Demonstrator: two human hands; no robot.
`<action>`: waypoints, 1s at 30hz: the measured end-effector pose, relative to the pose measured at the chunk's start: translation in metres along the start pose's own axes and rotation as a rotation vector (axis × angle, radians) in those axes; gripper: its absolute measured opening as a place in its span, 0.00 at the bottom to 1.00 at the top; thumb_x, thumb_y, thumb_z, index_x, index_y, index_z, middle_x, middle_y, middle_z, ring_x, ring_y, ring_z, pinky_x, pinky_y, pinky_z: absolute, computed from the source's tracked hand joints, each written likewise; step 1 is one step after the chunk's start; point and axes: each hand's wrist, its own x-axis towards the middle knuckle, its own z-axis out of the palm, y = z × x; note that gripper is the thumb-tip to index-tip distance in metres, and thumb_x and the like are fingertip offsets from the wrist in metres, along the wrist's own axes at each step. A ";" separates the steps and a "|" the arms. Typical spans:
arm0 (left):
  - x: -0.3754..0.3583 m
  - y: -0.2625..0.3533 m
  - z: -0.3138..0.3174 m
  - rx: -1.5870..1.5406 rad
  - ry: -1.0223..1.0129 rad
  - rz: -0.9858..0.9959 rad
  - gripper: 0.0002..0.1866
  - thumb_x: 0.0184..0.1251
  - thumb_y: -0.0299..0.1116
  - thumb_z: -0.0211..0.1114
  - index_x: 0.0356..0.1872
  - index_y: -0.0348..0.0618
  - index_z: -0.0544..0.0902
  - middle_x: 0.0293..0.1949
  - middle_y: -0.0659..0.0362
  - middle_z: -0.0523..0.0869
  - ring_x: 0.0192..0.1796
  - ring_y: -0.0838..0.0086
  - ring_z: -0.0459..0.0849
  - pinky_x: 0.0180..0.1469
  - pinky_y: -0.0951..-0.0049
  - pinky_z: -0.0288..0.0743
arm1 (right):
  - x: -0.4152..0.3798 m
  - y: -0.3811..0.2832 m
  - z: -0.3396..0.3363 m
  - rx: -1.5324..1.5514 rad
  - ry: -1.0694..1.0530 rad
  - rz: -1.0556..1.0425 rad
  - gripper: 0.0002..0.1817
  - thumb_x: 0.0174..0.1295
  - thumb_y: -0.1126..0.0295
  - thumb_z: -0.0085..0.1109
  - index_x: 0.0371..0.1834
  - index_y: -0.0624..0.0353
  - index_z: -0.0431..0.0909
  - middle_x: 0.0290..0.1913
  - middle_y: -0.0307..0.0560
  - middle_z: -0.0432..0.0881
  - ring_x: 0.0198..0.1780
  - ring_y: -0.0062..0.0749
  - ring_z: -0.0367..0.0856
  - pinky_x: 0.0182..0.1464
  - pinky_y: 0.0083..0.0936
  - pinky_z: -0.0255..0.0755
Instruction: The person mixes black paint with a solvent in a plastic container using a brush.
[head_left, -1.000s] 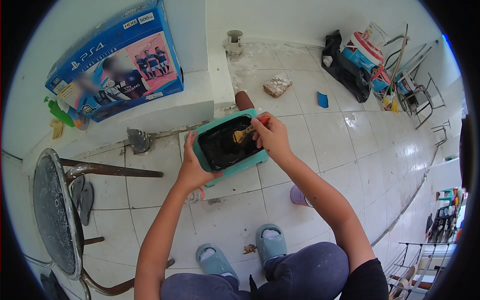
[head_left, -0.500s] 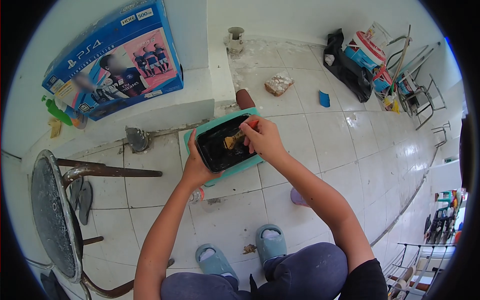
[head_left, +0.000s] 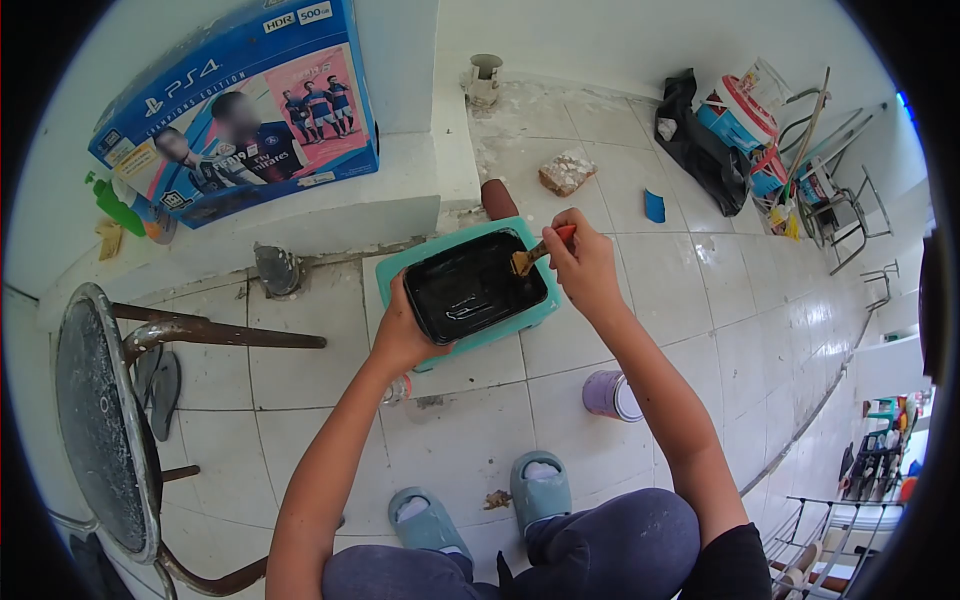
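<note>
My right hand (head_left: 583, 262) is closed around the orange-red handle of a paintbrush (head_left: 527, 260), whose bristles reach over the right end of a black tray (head_left: 433, 325). Wet, shiny dark liquid coats the tray's inside. My left hand (head_left: 405, 325) grips the tray's left edge, thumb at the rim and fingers curled against its side. Beneath the tray stands a turquoise stool (head_left: 543, 312). A lilac can (head_left: 612, 395) rests on the floor below my right forearm, and a small clear bottle (head_left: 397, 389) lies beside my left wrist.
On the left is a metal-legged round stool (head_left: 105, 420). A large blue PS4 box (head_left: 240, 130) sits on the ledge (head_left: 330, 215). Beyond the tray lie a rough block (head_left: 568, 173) and a black bag (head_left: 705, 150) near paint buckets (head_left: 735, 115). A wire rack (head_left: 830, 530) stands at lower right.
My right hand has moved right with the paintbrush, from the tray's middle to its right end. My left hand stays on the tray. More of the lilac can shows.
</note>
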 end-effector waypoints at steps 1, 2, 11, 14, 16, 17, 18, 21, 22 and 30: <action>0.000 0.000 0.000 0.000 0.001 -0.001 0.66 0.39 0.34 0.87 0.76 0.41 0.45 0.67 0.44 0.75 0.68 0.51 0.78 0.71 0.61 0.72 | 0.001 -0.003 -0.002 0.002 -0.004 0.029 0.09 0.72 0.67 0.61 0.40 0.63 0.75 0.19 0.45 0.77 0.20 0.27 0.76 0.27 0.27 0.70; 0.000 -0.001 0.001 0.003 0.012 0.018 0.66 0.39 0.34 0.87 0.75 0.41 0.45 0.67 0.44 0.75 0.68 0.51 0.78 0.71 0.61 0.72 | 0.002 -0.004 -0.002 0.003 -0.008 0.058 0.10 0.72 0.67 0.61 0.41 0.62 0.74 0.19 0.45 0.77 0.21 0.27 0.76 0.27 0.27 0.70; -0.001 0.001 0.001 -0.005 0.032 0.015 0.65 0.37 0.34 0.87 0.75 0.41 0.47 0.67 0.45 0.75 0.69 0.51 0.77 0.71 0.61 0.71 | 0.011 0.010 -0.020 0.389 -0.293 0.148 0.06 0.72 0.72 0.61 0.48 0.58 0.77 0.35 0.38 0.79 0.34 0.19 0.77 0.37 0.19 0.71; -0.002 0.001 0.001 0.001 0.032 0.012 0.65 0.37 0.33 0.87 0.75 0.42 0.47 0.67 0.45 0.75 0.69 0.50 0.77 0.71 0.61 0.71 | 0.016 0.010 -0.037 0.342 -0.485 0.229 0.08 0.70 0.76 0.61 0.50 0.59 0.78 0.42 0.38 0.82 0.41 0.20 0.79 0.42 0.19 0.71; -0.001 -0.001 0.002 -0.003 0.029 0.017 0.65 0.37 0.33 0.87 0.75 0.42 0.47 0.67 0.45 0.74 0.69 0.50 0.77 0.71 0.61 0.71 | 0.017 0.014 -0.042 0.388 -0.520 0.225 0.08 0.70 0.77 0.60 0.50 0.59 0.79 0.44 0.39 0.83 0.42 0.21 0.80 0.42 0.20 0.72; -0.001 -0.002 0.003 -0.015 0.034 0.018 0.66 0.36 0.33 0.87 0.75 0.42 0.47 0.67 0.45 0.74 0.69 0.50 0.76 0.71 0.61 0.71 | 0.017 0.016 -0.044 0.436 -0.556 0.220 0.09 0.70 0.77 0.60 0.50 0.60 0.79 0.45 0.39 0.84 0.43 0.22 0.82 0.43 0.21 0.72; -0.001 -0.002 0.003 -0.027 0.039 0.018 0.66 0.36 0.33 0.87 0.75 0.42 0.47 0.68 0.45 0.74 0.69 0.50 0.76 0.71 0.61 0.71 | 0.016 0.016 -0.046 0.436 -0.556 0.220 0.09 0.70 0.77 0.60 0.50 0.60 0.79 0.45 0.39 0.84 0.43 0.22 0.82 0.43 0.21 0.72; -0.002 -0.002 0.002 -0.013 0.035 -0.012 0.67 0.35 0.32 0.87 0.76 0.42 0.47 0.68 0.45 0.74 0.70 0.50 0.76 0.72 0.61 0.71 | 0.014 0.016 -0.049 0.482 -0.623 0.202 0.09 0.70 0.77 0.59 0.52 0.59 0.79 0.49 0.42 0.85 0.46 0.24 0.83 0.43 0.23 0.73; -0.002 -0.001 0.002 -0.014 0.036 -0.012 0.67 0.35 0.32 0.87 0.76 0.42 0.47 0.68 0.45 0.74 0.70 0.50 0.76 0.72 0.61 0.71 | 0.013 0.014 -0.050 0.482 -0.623 0.222 0.11 0.70 0.77 0.59 0.54 0.59 0.79 0.49 0.42 0.84 0.47 0.25 0.84 0.44 0.23 0.73; -0.001 -0.002 0.003 -0.050 0.029 -0.026 0.67 0.34 0.31 0.87 0.76 0.43 0.48 0.69 0.47 0.72 0.71 0.52 0.74 0.73 0.61 0.69 | 0.005 0.002 -0.043 0.826 -0.514 0.345 0.16 0.75 0.67 0.54 0.63 0.58 0.77 0.45 0.41 0.79 0.44 0.28 0.83 0.45 0.24 0.73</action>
